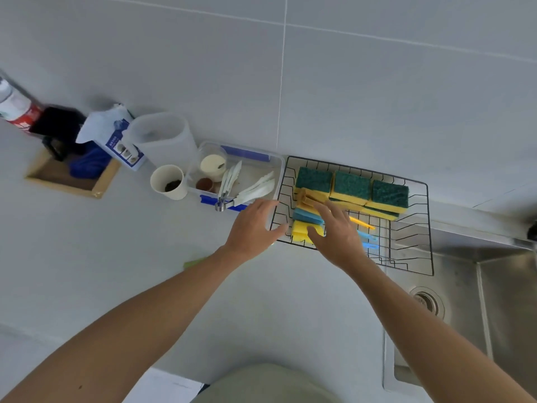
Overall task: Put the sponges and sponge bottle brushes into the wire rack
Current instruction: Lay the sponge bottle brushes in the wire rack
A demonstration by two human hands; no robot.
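Note:
The black wire rack (418, 257) stands on the counter beside the sink. Three yellow sponges with green scouring tops (351, 184) lie in a row along its far side. At its left end lie sponge bottle brushes: a tan head, a blue head (305, 215) and a yellow head (299, 232), their yellow (363, 223) and blue handles (369, 241) pointing right. My right hand (337, 232) lies flat over the brushes, fingers spread and resting on them. My left hand (255, 225) is open at the rack's left rim, fingers touching the wire.
A clear plastic box (273, 161) with white utensils and a small jar sits left of the rack. Beyond it are a paper cup (168, 181), a white jug (162, 138), a tissue pack and a wooden tray. A steel sink (465, 301) lies to the right.

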